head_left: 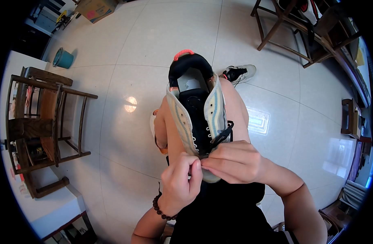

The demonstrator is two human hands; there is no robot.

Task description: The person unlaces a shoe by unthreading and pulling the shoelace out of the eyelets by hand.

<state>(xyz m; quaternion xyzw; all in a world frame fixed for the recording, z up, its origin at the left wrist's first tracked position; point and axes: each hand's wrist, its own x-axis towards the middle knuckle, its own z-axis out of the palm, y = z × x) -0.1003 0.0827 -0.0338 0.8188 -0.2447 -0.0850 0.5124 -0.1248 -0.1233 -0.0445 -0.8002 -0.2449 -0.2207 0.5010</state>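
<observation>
A beige sneaker (215,106) with light blue trim, a black tongue and a coral heel loop rests on my lap, its heel pointing away from me. The upper eyelets are unlaced and the sides stand apart. A black shoelace (223,136) bunches over the right side, running down to my right hand (237,162), which is closed in a pinch on it near the toe. My left hand (180,179) is closed too, thumb and finger pinched at the bottom of the lacing, almost touching the right fingertips. Whatever the left fingertips grip is hidden.
Another sneaker (242,74) lies on the tiled floor (154,32) beyond my knee. A wooden chair (52,122) stands at left, near a teal bucket (63,58). A cardboard box (96,9) is at the back, and wooden furniture (282,24) stands at upper right.
</observation>
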